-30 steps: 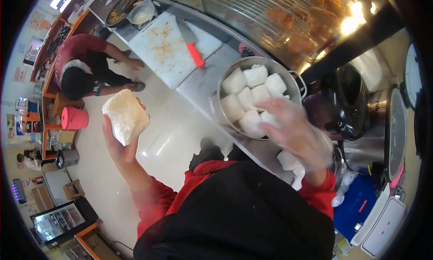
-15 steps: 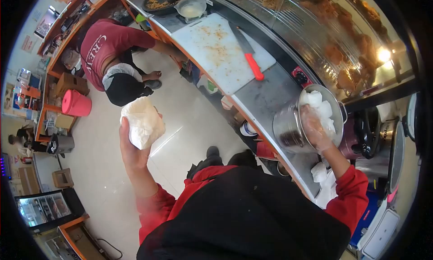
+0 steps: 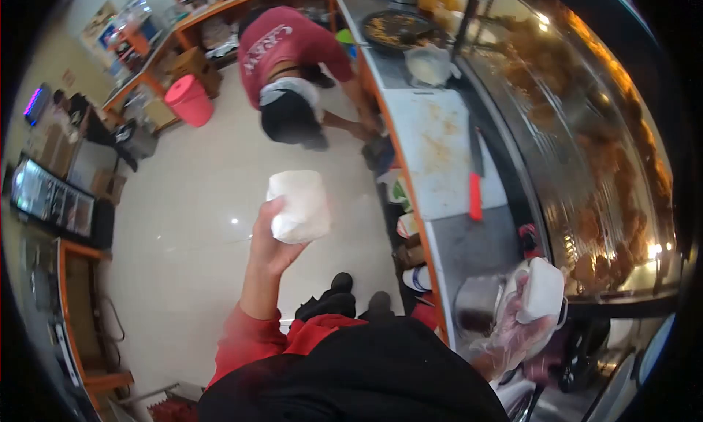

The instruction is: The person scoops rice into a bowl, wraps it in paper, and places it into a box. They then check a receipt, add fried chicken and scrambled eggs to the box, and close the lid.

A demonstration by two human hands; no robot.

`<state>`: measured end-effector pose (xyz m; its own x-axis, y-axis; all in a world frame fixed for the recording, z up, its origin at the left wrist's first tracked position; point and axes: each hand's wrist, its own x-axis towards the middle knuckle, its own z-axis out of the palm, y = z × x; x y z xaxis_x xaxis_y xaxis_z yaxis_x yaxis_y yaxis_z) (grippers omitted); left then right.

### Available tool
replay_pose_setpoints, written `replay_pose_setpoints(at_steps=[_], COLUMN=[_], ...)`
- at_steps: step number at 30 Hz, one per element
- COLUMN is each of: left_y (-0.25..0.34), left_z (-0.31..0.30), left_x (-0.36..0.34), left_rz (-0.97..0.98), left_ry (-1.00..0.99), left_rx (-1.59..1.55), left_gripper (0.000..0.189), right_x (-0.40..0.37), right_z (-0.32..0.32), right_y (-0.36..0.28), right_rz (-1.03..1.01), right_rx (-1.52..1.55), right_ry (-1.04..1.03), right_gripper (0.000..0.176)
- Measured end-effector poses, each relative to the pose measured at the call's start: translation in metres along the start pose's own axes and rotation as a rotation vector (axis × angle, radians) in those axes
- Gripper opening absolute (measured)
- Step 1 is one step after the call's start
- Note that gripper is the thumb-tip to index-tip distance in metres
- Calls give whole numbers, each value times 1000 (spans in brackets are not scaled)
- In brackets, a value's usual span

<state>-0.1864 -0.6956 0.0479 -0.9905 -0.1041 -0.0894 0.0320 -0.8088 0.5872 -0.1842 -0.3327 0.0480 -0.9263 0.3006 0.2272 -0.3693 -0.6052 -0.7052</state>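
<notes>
My left hand [image 3: 271,242] is closed around a white paper-wrapped packet [image 3: 304,206], held up over the floor. In a clear plastic glove, my right hand [image 3: 521,325] grips a white wrapped bundle [image 3: 543,290] at the rim of a metal pot [image 3: 476,305] on the counter. The hand and bundle cover most of the pot's mouth, so its contents are hidden.
Along the counter lie a white cutting board [image 3: 439,176] with crumbs, a red-handled knife [image 3: 476,195] and a dark pan [image 3: 399,30]. A glass display case [image 3: 586,151] borders it. A co-worker [image 3: 293,56] bends beside the counter. A pink bin [image 3: 190,101] stands behind.
My right hand has come up out of the pot with a white wrapped bundle. My left hand still holds its packet. The view has turned, and the co-worker reaches lower at the counter.
</notes>
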Motion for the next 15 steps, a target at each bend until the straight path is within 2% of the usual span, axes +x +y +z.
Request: replay_pose_setpoints(at_steps=[1,4,5,6,8,12,14,15], left_y=[3,23,32,44,72,132,176,196], left_z=[-2,-18,-27,-32,-52,-122,-153,-168], left_x=[-7,-23,-28,-33,-47,-63,-77,-82], left_rz=[28,115,146,168,254,427,498,525], left_ry=[27,60,71,89,130,187,253,287], left_rx=[19,38,37,36,43,63,56,49], left_gripper=[67,63,62,62,61,60,60,60], right_x=[2,-4,-4,-8,-19,-43,-61,-72], right_z=[7,47,66,92,114,172,227,246], right_y=[10,55,66,73,113,207,241,264], right_rz=[79,348,541,669,865,1105,1155,1103], right_rx=[82,328,434,375,454,361,346,272], right_ry=[-112,-172,-62,154,128,103,117,91], right_gripper=[84,76,64,53,43,34,33,34])
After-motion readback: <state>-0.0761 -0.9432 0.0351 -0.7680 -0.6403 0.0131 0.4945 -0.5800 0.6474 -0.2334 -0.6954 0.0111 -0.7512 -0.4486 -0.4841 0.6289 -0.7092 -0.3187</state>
